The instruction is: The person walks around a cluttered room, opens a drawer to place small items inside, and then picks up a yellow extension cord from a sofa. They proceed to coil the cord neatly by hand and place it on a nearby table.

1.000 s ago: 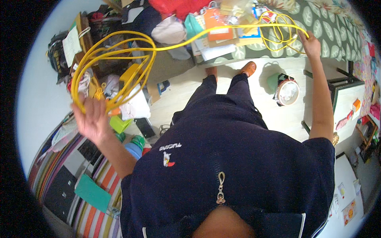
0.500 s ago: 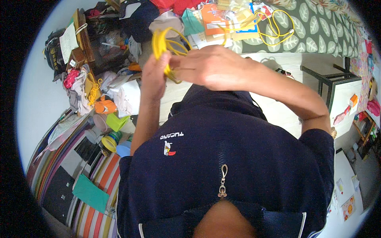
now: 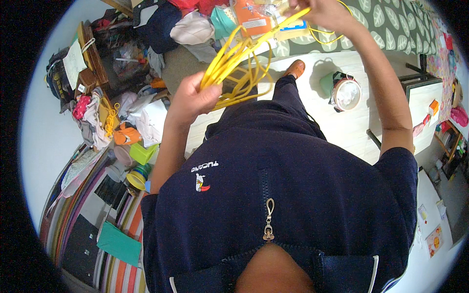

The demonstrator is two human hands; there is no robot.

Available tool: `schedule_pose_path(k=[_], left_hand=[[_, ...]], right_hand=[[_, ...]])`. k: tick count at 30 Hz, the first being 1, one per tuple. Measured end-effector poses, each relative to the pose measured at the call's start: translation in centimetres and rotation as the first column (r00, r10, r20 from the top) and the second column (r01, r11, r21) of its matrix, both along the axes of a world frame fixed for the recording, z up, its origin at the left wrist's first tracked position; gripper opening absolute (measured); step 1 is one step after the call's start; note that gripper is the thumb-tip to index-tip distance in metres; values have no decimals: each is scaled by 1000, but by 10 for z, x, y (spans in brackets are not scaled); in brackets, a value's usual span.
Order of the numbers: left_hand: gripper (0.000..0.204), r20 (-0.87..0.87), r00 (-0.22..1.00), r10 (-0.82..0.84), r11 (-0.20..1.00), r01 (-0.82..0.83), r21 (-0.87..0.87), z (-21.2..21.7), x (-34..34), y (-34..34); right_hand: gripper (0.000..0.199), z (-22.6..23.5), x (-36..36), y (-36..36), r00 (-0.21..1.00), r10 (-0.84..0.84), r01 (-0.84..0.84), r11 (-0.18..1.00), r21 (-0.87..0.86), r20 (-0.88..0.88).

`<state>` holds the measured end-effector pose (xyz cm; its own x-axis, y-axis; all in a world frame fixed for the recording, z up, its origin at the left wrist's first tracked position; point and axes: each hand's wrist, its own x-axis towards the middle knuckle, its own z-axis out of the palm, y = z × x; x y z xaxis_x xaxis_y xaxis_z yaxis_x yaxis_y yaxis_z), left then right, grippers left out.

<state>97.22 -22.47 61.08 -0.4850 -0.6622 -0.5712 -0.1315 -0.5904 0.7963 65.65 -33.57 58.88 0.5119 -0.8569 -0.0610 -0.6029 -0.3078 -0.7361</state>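
A yellow cable [image 3: 234, 58] is gathered in several loose loops in front of me. My left hand [image 3: 195, 100] is closed around the near end of the loops, thumb on top. Out to the far right, my right hand [image 3: 325, 13] grips the other end of the bundle and holds it stretched up and away over the bed. From beside that hand, a length of the same yellow cable runs down onto the leaf-patterned cover [image 3: 376, 22]. Some loops hang slack below the taut strands.
An orange packet [image 3: 256, 25] and papers lie on the bed's edge. On the pale floor stands a lidded bucket [image 3: 347, 94], with a small table [image 3: 425, 107] to its right. Clothes pile up at left beside another yellow cord bundle [image 3: 111, 117]. Striped fabric [image 3: 128, 215] lies lower left.
My right hand has moved from beside the left one up and to the right, drawing the coiled cable out into a long stretched bundle. My left hand has kept its grip, slightly lower.
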Motion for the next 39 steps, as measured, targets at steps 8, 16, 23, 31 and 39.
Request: schedule_pose_path(k=[8, 16, 23, 31, 39], left_hand=[[18, -47, 994, 102, 994, -103, -30, 33, 36, 0], [23, -582, 746, 325, 861, -488, -144, 92, 131, -1], [26, -529, 689, 495, 702, -676, -225, 111, 100, -4], [20, -389, 744, 544, 771, -626, -119, 46, 58, -28], [21, -225, 855, 466, 861, -498, -108, 6, -13, 3]], right_hand=[[19, -10, -56, -14, 861, -477, 425, 866, -265, -177], [29, -163, -218, 35, 683, -621, 555, 783, -280, -384], [40, -110, -176, 51, 575, -477, 578, 812, -83, -665], [24, 0, 10, 76, 981, 12, -91, 912, -399, -195], [11, 40, 112, 86, 929, 358, -355, 803, -478, -89]])
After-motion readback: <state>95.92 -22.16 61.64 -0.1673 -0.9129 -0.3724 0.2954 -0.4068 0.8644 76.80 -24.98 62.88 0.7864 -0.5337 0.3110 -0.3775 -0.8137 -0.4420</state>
